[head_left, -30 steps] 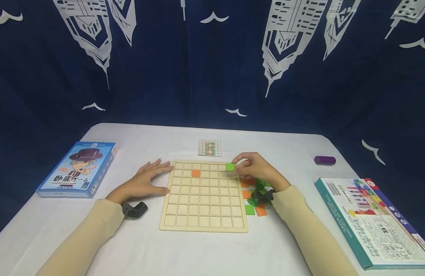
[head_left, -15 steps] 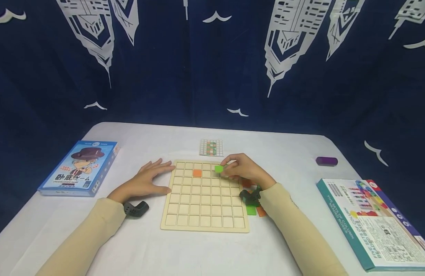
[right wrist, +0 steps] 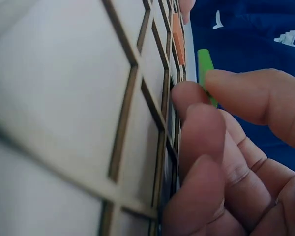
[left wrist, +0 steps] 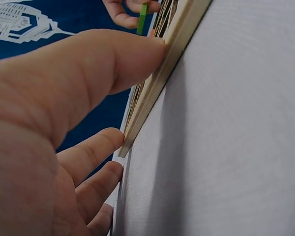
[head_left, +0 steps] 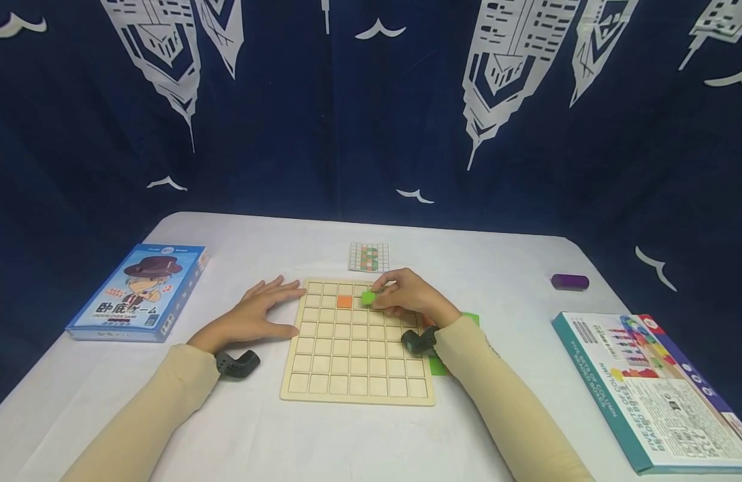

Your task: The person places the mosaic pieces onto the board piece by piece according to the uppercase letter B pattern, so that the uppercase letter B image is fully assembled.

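A wooden grid board [head_left: 358, 367] lies on the white table, with one orange square tile [head_left: 344, 302] set in a cell of its second row. Between thumb and fingers my right hand [head_left: 409, 298] pinches a green square tile [head_left: 368, 298], held just over the board to the right of the orange one. The right wrist view shows the green tile [right wrist: 204, 66] tilted on edge, raised off the grid. My left hand [head_left: 253, 320] has its fingers spread, with thumb and fingertips touching the board's left edge; in the left wrist view the thumb [left wrist: 137, 56] meets that edge.
A small pattern card [head_left: 368, 258] lies beyond the board. Green and orange pieces [head_left: 438, 366] sit at the board's right, mostly hidden under my right arm. A blue game box [head_left: 142, 291] stands at left, a teal-edged box [head_left: 654, 388] and a purple cylinder [head_left: 570, 282] at right.
My right hand has carried the green tile leftward over the board, from the upper right corner to near the orange tile. The left hand stays at the board's edge.
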Demonstrator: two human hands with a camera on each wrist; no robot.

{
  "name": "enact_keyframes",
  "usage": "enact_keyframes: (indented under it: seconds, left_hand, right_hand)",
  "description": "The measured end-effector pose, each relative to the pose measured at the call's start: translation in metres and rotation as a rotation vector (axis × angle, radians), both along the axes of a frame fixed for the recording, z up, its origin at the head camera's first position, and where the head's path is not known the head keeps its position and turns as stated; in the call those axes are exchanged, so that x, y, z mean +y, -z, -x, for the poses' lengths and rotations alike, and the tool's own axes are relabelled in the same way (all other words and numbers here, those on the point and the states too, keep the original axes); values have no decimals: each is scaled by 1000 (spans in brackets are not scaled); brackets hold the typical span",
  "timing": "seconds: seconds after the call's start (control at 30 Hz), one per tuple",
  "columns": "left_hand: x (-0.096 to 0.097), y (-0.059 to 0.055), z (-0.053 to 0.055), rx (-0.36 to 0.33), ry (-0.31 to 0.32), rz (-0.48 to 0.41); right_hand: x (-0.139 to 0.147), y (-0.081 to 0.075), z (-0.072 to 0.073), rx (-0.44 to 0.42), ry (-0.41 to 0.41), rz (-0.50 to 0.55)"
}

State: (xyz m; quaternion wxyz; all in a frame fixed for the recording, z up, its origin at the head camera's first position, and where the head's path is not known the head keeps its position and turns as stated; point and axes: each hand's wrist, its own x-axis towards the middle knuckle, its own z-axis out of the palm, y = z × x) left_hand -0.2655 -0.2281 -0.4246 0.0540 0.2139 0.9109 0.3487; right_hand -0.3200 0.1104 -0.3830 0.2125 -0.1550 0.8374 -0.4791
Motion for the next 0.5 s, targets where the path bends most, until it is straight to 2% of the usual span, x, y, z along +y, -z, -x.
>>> enact_keyframes:
  seconds: [0.33, 0.5]
  left_hand:
    - [0, 0, -1, 0, 3, -11]
    - [-1, 0, -1, 1, 6, -11]
  right_hand:
    - [-10, -1, 2, 46, -22, -88]
    - [-12, -2, 2, 57, -33, -100]
